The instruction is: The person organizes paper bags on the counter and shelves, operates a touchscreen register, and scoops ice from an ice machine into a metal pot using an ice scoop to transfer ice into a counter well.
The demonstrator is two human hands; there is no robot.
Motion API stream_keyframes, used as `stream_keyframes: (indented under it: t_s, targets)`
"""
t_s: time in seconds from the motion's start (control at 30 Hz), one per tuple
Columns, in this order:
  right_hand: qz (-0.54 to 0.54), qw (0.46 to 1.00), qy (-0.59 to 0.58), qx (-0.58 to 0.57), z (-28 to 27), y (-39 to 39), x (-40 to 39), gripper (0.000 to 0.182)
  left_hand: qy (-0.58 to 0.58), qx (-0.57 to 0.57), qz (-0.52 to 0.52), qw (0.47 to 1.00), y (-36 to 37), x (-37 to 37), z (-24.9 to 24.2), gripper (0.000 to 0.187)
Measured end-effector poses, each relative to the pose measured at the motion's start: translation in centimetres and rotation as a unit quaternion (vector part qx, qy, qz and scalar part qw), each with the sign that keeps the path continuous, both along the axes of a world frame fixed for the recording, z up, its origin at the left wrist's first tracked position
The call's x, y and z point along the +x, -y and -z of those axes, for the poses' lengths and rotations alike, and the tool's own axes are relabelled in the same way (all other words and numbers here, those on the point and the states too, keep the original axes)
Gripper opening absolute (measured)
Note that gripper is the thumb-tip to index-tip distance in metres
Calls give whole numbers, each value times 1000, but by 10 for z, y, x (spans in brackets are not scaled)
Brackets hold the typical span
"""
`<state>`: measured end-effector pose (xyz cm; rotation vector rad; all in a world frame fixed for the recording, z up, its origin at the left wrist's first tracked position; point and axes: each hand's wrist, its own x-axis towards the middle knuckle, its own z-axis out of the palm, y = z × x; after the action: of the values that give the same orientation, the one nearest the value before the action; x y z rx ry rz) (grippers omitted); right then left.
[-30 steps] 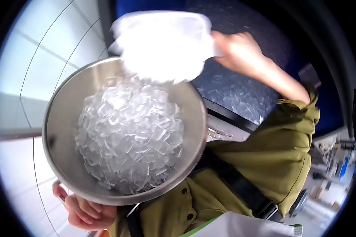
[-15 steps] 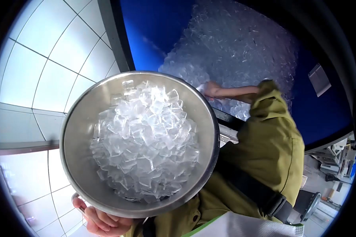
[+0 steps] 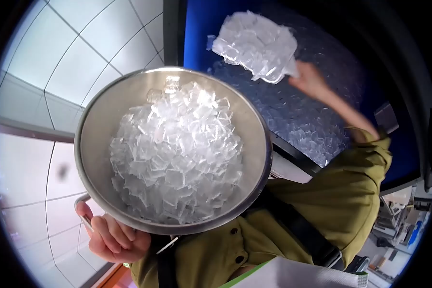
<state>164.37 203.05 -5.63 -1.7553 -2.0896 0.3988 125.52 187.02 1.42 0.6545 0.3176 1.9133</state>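
My left hand (image 3: 113,237) is closed around the handle at the lower left of a round stainless steel bucket (image 3: 97,149). Clear ice cubes (image 3: 177,158) are piled inside it. At the upper right, my right hand (image 3: 312,80) grips an ice scoop (image 3: 293,67) heaped with ice, pale and slightly blurred. The scoop is up over the ice bin, beyond the bucket's far rim and apart from it. Ice covers most of the scoop's body.
The blue-walled ice bin (image 3: 197,33) holds loose ice (image 3: 317,139), with a dark frame along its edge. White tiles (image 3: 62,96) cover the wall at left. A white-and-green bag or cloth (image 3: 293,276) lies at the bottom. Equipment (image 3: 398,216) stands at the lower right.
My right hand has come up out of the ice with a loaded scoop. The bucket has shifted slightly upward in view, still held by my left hand.
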Motion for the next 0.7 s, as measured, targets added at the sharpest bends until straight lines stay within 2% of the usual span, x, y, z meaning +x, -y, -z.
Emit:
stream_keyframes:
  t_s: [0.07,0.13,0.2,0.23,0.3,0.33,0.4,0.43,0.47,0.5,0.53,0.57,0.6,0.7]
  targets:
    - [-44,978,198,55,-69,12,-37,22,-6,11,0,1000,0,2,-1,27]
    - [-143,921,300,202,-93,22,-71,13,-15,10,-12,1000,1,4,-1,26]
    - [-221,834,401,309,-108,36,-100,11,-18,13,4,1000,2,3,1,26]
    - [-193,816,421,345,-108,41,-99,14,-16,9,6,1000,3,2,1,25]
    - [-104,872,399,264,-103,38,-58,16,5,6,0,1000,0,1,1,25]
    - [-9,894,421,156,-105,39,-41,15,21,7,-4,1000,0,0,1,24]
    - [25,909,412,-62,-61,30,26,20,65,4,0,998,-3,0,0,24]
    - [26,918,338,-205,-23,28,63,24,71,-1,-1,997,-4,-1,0,24]
    - [105,882,221,-403,-3,35,68,32,74,-4,-3,997,-4,-1,-1,24]
    - [73,887,138,-434,29,40,68,33,78,-18,-4,997,-3,-1,-3,24]
    - [46,880,51,-469,60,46,67,35,52,-3,-38,998,3,-12,9,35]
    - [35,889,22,-457,94,34,54,35,61,-7,-28,998,0,-10,5,28]
    - [40,907,16,-420,128,16,34,35,70,-7,-17,997,-1,-4,3,21]
    - [87,955,-10,-283,203,-40,-27,36,79,-3,-88,993,-3,7,2,19]
